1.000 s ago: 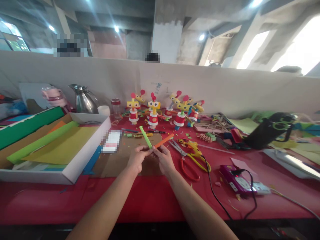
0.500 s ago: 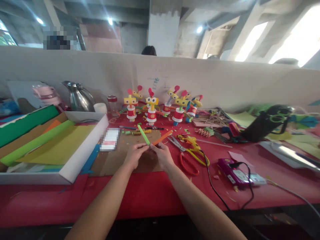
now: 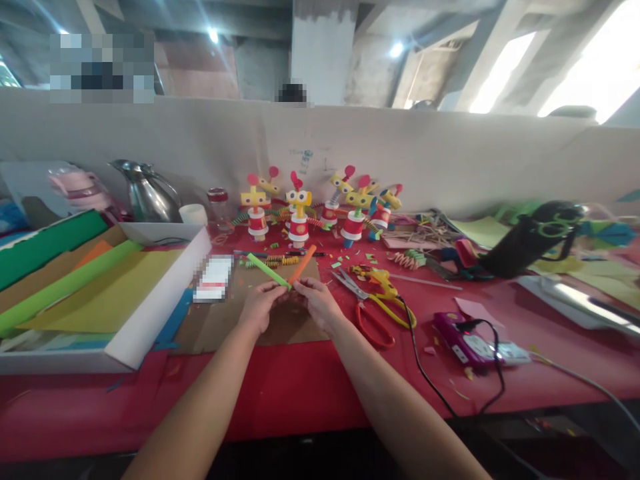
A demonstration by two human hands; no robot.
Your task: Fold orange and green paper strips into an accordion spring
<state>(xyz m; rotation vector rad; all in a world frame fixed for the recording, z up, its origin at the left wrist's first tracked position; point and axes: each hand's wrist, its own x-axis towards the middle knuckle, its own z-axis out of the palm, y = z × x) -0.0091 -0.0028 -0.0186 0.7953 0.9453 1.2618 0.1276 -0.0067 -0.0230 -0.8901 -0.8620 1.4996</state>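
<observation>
My left hand (image 3: pixel 261 305) pinches the near end of a green paper strip (image 3: pixel 267 269). Close beside it, the fingers of my right hand (image 3: pixel 319 303) are closed around the base of an orange paper strip (image 3: pixel 305 261). Both strips meet at my fingertips and spread away in a V; how they overlap there is hidden. Beneath my hands lies a brown cardboard sheet (image 3: pixel 200 330). Scissors with red and yellow handles (image 3: pixel 373 327) rest open just right of my right hand, near a yellow glue gun (image 3: pixel 383 283).
Several paper-cup figures (image 3: pixel 299 227) stand at the back. On the left are a white box (image 3: pixel 165 300) of coloured paper, a phone (image 3: pixel 214 279) and a steel jug (image 3: pixel 150 193). A purple power strip (image 3: pixel 463 343) with cords and a black bottle (image 3: pixel 525 243) occupy the right.
The orange strip has swung more upright, and the green one leans further left. My hands stay together at the strips' ends. The whole view has shifted slightly.
</observation>
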